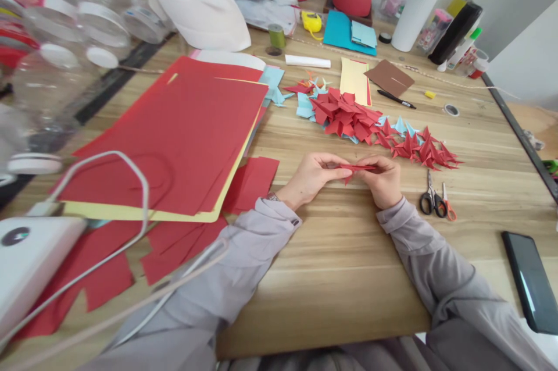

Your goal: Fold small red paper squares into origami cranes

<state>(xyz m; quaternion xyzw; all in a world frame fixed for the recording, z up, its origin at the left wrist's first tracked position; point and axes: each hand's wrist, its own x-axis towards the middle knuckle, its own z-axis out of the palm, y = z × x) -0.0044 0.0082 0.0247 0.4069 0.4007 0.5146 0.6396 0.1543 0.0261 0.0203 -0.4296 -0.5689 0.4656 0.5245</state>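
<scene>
Between my two hands is a small piece of folded red paper (355, 167), held just above the wooden table. My left hand (314, 176) pinches its left end between thumb and fingers. At the other end, my right hand (382, 180) grips it the same way, its fingertips partly hiding the paper. A small pointed flap hangs below the fold. Just beyond my hands lies a long heap of folded red paper cranes (349, 115), with light blue ones (403, 125) among them.
Large red sheets (174, 138) and red paper squares (255, 182) lie left, beside a white power bank (35, 266) with a cable. Scissors (431, 199) and a phone (532, 278) are at right. Behind stand a white roll (417, 13), a yellow tape measure (311, 22) and plastic jars (52, 80).
</scene>
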